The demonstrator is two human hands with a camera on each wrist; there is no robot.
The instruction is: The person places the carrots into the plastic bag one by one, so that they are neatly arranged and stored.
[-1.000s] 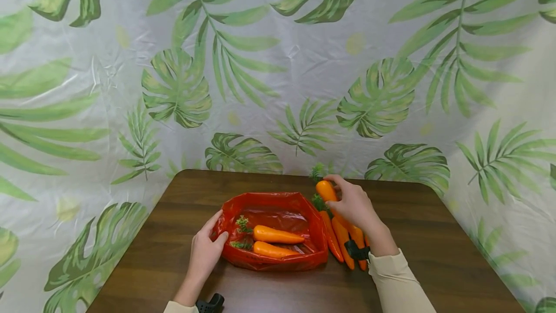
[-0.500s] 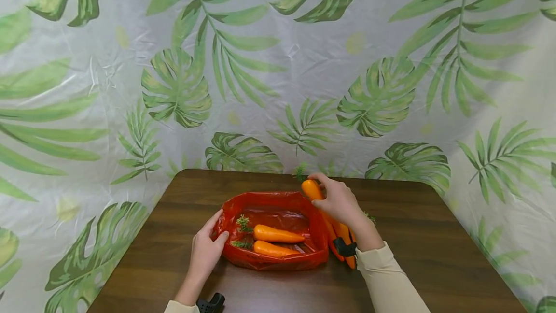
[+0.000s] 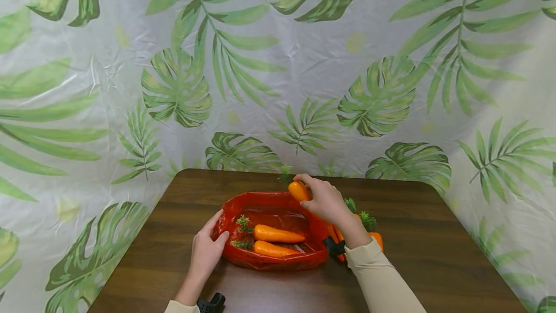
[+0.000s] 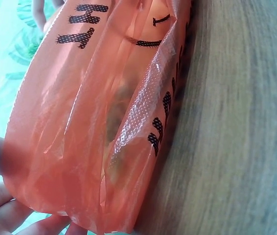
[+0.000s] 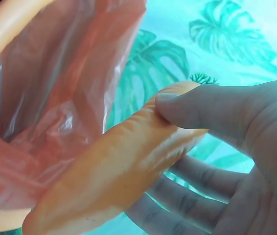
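Observation:
A red plastic bag (image 3: 269, 263) stands on the table with its mouth wide, two orange carrots (image 3: 278, 234) lying inside with their green tops to the left. My left hand (image 3: 206, 245) holds the bag's left rim, thumb inside and fingers along the outer side. In the left wrist view the bag's printed wall (image 4: 70, 98) shows black lettering. My right hand (image 3: 326, 201) grips another carrot (image 3: 298, 191) near its leafy end, above the bag's far right rim. The right wrist view shows thumb and fingers around this carrot (image 5: 109, 171), its tip pointing down beside the bag.
More carrots (image 3: 377, 240) with green tops lie right of the bag, partly hidden under my right forearm. The dark wooden table (image 3: 434, 255) ends at a leaf-patterned sheet (image 3: 304, 62) behind it. A black wrist strap (image 3: 211, 303) shows at my left wrist.
My right hand has moved left with the carrot, from over the carrots beside the bag to the bag's far right rim. My left hand has stayed on the bag.

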